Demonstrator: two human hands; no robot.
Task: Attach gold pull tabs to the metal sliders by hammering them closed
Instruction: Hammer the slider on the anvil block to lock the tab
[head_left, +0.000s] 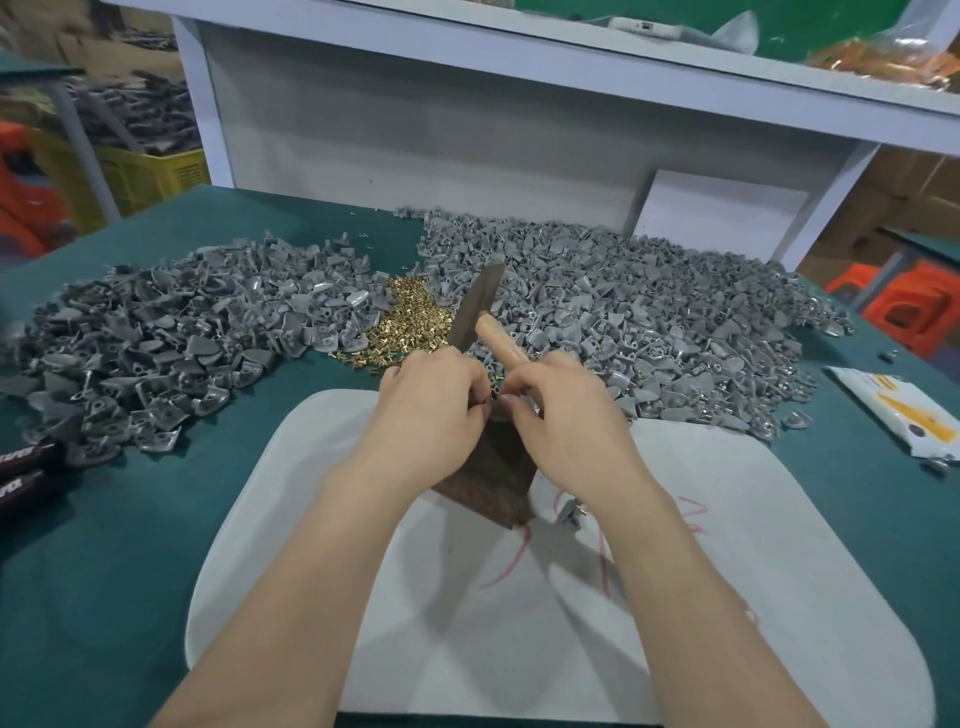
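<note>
Both hands meet fingertip to fingertip over one small part. The left hand (431, 410) has its fingers curled in and pinches a grey slider (492, 401). The right hand (566, 421) is wrapped round the wooden handle of the hammer (491, 332), and its thumb and forefinger reach in to help at the same part. The hammer's dark head points up and away from the grip, not over the work. I cannot tell whether a gold tab is already threaded on, because the fingers hide it. Directly under the grip sits a dark block (493, 467), which stands on a white board (727, 545) on the near side. Just beyond the grip lies the heap of gold pull tabs (410, 312), with loose sliders (156, 332) banked to the left of it and more to the right. One small piece with a gold glint (571, 512) lies on the board, near the right wrist. By my reading this is the fitting step: tab to slider, seated on the block, before any blow. The next move calls for the left fingers to steady the part flat on the block and stay clear of the strike. The right hand must drop its pinch, bring the head round over the loop and strike short and square, since a skewed hit could bend the tab or catch a fingertip.
</note>
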